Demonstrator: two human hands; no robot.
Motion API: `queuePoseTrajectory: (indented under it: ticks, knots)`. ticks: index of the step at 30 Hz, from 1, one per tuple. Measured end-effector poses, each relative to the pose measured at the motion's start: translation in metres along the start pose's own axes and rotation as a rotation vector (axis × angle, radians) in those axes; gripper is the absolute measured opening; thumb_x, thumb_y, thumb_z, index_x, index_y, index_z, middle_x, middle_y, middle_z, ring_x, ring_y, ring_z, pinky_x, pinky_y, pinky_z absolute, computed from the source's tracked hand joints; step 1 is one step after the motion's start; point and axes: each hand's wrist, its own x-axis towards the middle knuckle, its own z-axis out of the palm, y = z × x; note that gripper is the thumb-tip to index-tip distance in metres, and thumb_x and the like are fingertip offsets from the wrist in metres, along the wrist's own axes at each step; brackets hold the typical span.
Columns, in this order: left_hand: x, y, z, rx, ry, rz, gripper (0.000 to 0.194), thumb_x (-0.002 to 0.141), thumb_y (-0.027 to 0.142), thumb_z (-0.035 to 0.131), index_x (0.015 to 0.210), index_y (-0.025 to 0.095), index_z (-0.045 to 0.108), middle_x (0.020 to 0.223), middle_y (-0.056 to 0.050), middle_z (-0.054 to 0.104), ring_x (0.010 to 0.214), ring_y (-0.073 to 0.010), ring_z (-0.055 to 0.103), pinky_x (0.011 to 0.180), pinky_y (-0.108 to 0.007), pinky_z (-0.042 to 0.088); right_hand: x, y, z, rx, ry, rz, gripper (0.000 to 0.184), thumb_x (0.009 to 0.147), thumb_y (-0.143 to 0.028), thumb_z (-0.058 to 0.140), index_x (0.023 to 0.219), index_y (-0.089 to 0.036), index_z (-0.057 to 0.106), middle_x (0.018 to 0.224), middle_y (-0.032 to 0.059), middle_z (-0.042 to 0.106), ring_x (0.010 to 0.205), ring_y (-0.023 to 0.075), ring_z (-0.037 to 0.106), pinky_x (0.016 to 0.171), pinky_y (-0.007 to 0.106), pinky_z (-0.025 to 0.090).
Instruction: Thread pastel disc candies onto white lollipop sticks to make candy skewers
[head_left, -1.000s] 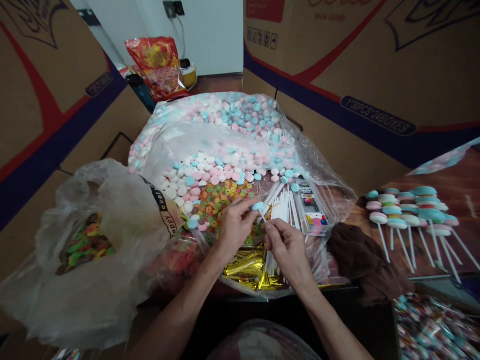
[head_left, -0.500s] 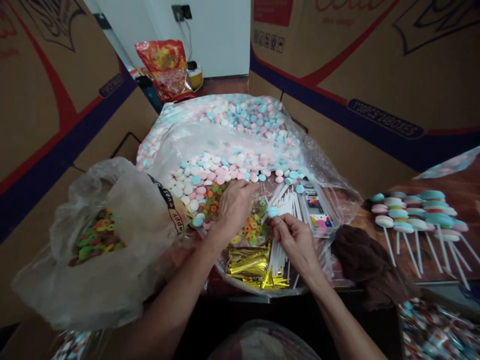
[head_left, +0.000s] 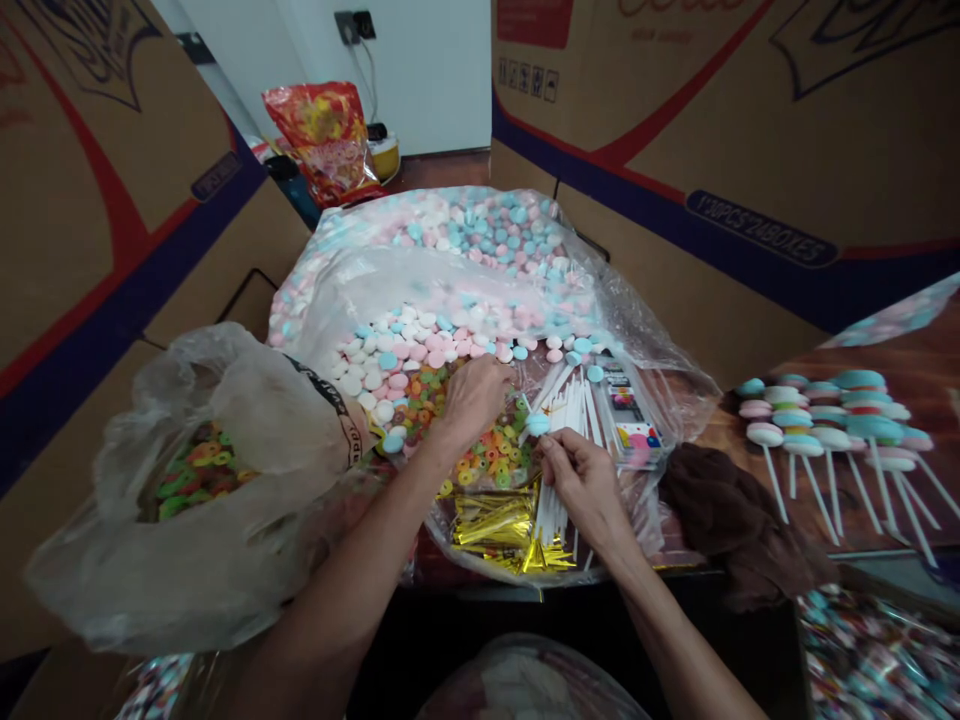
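Big cardboard boxes [head_left: 675, 100] are propped up on both sides, and the brownish surface [head_left: 934, 370] is seriously loaded. Right grip [head_left: 581, 480] is pinched narrow, with a blue candy [head_left: 537, 424] held right at its fingertips; whether a stick is tucked inside can't be made out. Left grip [head_left: 478, 395] is curled over the gummy rings [head_left: 495, 460], but what's held in it, if anything, can't be told because the fingers are mostly hidden.

White sticks [head_left: 576, 400] are piled just beyond and under the right grip, while gold ties [head_left: 491, 520] are heaped closer to the body, between the two forearms. Beyond both grips, pastel candies [head_left: 405, 350] are spread in front of a huge clear bag [head_left: 420, 270] stuffed with more. Right of the right grip, a brown cloth [head_left: 720, 510] is bunched up, and stacked candy pops [head_left: 799, 445] are laid out past it. Well left of the left grip, gummies are bundled in a cloudy plastic bag [head_left: 187, 580].
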Motion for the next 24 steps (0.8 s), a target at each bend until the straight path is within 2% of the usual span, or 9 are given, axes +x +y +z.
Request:
queuePoseTrajectory:
  ticks: [5,8,12,18,21,24]
  knots:
    - [0.004,0.001,0.003,-0.024,-0.027,0.043,0.027,0.085,0.013,0.049,0.09,0.021,0.074,0.094,-0.01,0.062,0.095,-0.024,0.06,0.077,-0.032,0.044,0.0,0.006,0.001,0.029,0.014,-0.006,0.035,0.093,-0.04,0.051,0.064,-0.02,0.049,0.054,-0.0044,0.046,0.052,0.0107,0.041,0.052,0.023,0.032]
    - [0.005,0.0,0.009,-0.129,0.066,0.0,0.024,0.083,0.011,0.051,0.087,0.02,0.072,0.091,-0.009,0.062,0.093,-0.023,0.06,0.079,-0.032,0.044,-0.001,0.009,-0.001,0.061,0.012,0.006,0.032,0.092,-0.041,0.052,0.069,-0.019,0.054,0.055,-0.0041,0.047,0.05,0.0102,0.04,0.049,0.023,0.031]
    - [0.004,-0.005,0.018,-0.423,0.226,-0.063,0.015,0.08,0.013,0.056,0.082,0.019,0.069,0.085,-0.006,0.062,0.085,-0.0202,0.059,0.076,-0.031,0.044,-0.001,0.008,-0.002,0.146,-0.006,0.032,0.028,0.091,-0.042,0.053,0.087,-0.017,0.063,0.056,-0.005,0.048,0.045,0.0093,0.036,0.045,0.023,0.028]
    - [0.001,-0.004,0.026,-1.074,0.311,-0.109,0.004,0.076,0.015,0.057,0.075,0.017,0.061,0.071,0.0,0.06,0.065,-0.0125,0.054,0.065,-0.025,0.043,-0.001,0.001,-0.002,0.143,-0.003,0.006,0.031,0.091,-0.041,0.054,0.096,-0.014,0.069,0.054,-0.0044,0.048,0.048,0.01,0.038,0.046,0.022,0.03]
    - [-0.002,-0.001,0.027,-1.225,0.33,-0.144,0.002,0.074,0.015,0.059,0.072,0.017,0.059,0.068,0.002,0.058,0.062,-0.0108,0.052,0.062,-0.023,0.042,-0.001,0.0,-0.001,0.118,0.001,-0.013,0.032,0.092,-0.04,0.054,0.099,-0.014,0.07,0.055,-0.0042,0.047,0.051,0.0106,0.04,0.049,0.023,0.033]
    - [-0.007,0.001,0.026,-1.272,0.347,-0.164,0.003,0.073,0.014,0.059,0.073,0.017,0.057,0.068,0.003,0.056,0.061,-0.01,0.051,0.061,-0.022,0.041,-0.002,0.0,0.0,0.077,0.003,-0.037,0.033,0.093,-0.04,0.054,0.102,-0.014,0.072,0.056,-0.0037,0.047,0.053,0.0112,0.041,0.051,0.023,0.034]
